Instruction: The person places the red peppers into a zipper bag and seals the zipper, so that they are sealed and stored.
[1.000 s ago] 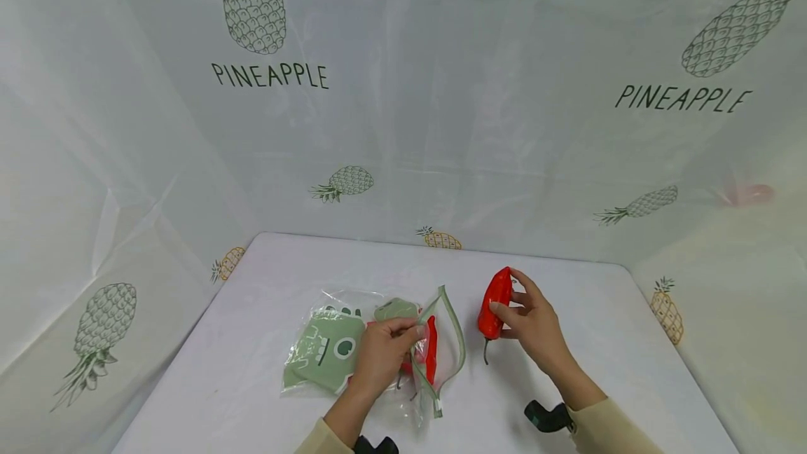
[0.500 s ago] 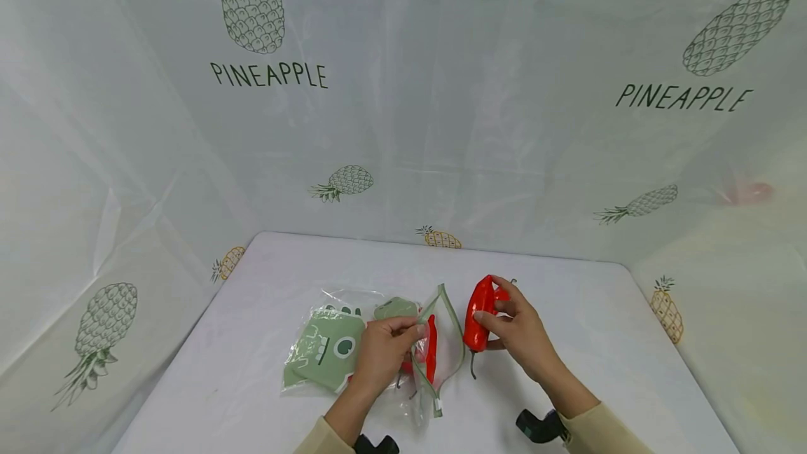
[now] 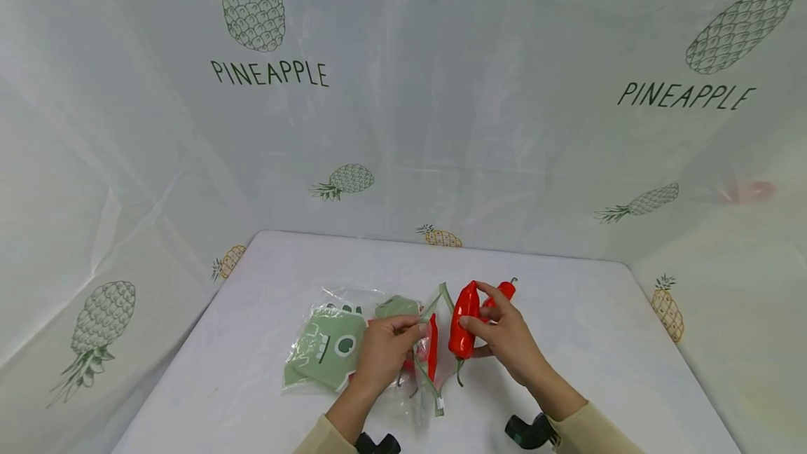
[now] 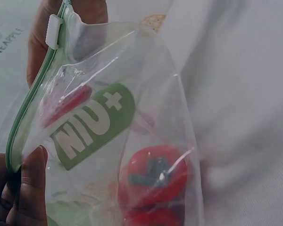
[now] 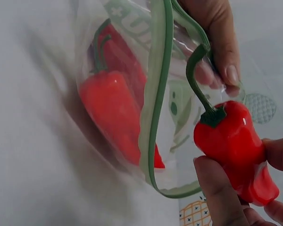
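Observation:
My left hand (image 3: 386, 350) pinches the green edge of a clear zip bag (image 5: 161, 89), which stands with its mouth spread toward the right. Between the thumb and fingers of my right hand (image 3: 513, 345) is a red pepper (image 5: 233, 141), its green stem hanging downward in the head view. That pepper overlaps the bag's opening in the head view. Inside the bag, red peppers (image 5: 108, 101) with green stems show through the plastic. A white slider (image 4: 53, 32) sits on the zip, and a green NIU+ label (image 4: 96, 125) marks the bag's side.
Another red pepper (image 3: 507, 289) lies on the white table (image 3: 567, 314) behind my right hand. The bag's left part carries a green cartoon-face print (image 3: 330, 349). Sheeting with pineapple prints (image 3: 441, 90) rises around the table's back and sides.
My right hand has moved left with the red pepper, from beside the bag up to its opening, uncovering the other pepper behind. My left hand keeps its pinch on the bag.

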Motion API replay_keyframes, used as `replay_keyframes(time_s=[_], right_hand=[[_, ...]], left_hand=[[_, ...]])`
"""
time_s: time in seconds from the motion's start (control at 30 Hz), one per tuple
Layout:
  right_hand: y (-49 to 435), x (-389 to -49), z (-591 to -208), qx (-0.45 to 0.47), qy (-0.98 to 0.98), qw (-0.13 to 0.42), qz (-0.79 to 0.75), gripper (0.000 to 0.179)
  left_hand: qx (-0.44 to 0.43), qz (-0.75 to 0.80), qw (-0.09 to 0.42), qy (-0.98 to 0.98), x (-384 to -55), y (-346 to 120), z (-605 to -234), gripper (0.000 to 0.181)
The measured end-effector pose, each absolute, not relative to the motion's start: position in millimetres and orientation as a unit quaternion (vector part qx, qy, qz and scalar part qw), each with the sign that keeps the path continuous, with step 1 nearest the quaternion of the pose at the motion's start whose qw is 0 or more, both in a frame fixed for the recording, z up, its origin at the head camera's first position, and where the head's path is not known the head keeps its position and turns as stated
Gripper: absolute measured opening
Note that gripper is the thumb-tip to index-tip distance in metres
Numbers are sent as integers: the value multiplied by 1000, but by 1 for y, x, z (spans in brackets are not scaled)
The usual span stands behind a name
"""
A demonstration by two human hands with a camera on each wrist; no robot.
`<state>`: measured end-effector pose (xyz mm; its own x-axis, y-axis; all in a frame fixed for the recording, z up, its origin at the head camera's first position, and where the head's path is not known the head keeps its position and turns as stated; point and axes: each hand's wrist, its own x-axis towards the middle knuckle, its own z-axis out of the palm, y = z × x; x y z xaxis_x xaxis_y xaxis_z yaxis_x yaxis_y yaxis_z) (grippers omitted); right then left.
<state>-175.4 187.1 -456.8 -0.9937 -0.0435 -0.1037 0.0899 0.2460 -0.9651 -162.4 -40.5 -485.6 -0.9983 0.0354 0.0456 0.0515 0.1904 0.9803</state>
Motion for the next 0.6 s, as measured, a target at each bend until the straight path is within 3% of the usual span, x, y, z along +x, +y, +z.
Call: replay_keyframes(time_s=[0.33, 0.6], right_hand=[[172, -171, -463, 26, 781, 42, -623, 83], [157, -168, -472, 6, 777, 85, -624, 82]], left_hand=[[-34, -632, 2, -774, -160, -39, -482, 24], [-42, -625, 5, -779, -160, -36, -478, 27]])
